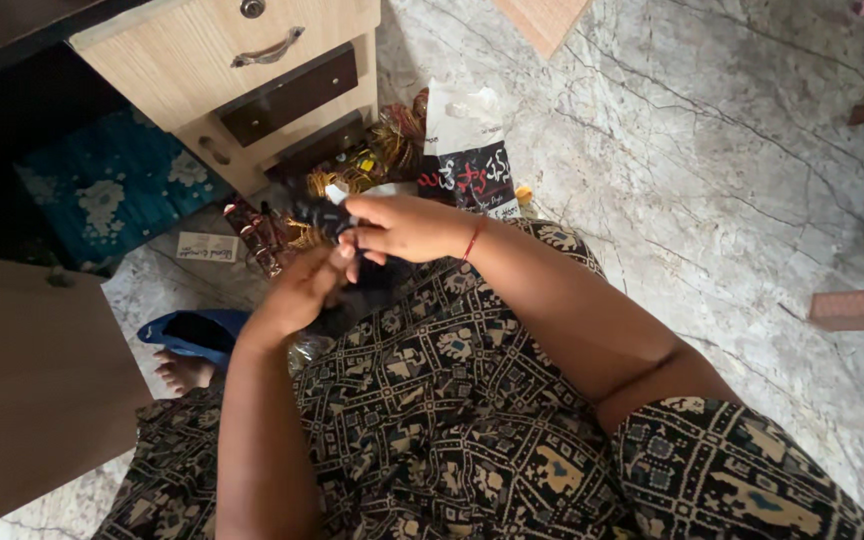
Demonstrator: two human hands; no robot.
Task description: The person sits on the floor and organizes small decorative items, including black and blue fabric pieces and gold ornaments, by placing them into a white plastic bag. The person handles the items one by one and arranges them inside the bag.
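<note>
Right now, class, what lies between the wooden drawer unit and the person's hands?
In the head view, gold and red bangles lie between drawer unit and hands.

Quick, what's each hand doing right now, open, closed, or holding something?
Left hand: closed, pinching the dark object from below.
Right hand: closed, fingers gripping the same dark object from above.

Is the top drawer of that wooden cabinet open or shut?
Shut, it seems. The top drawer front with its metal handle sits level with the cabinet face, no gap showing.
</note>
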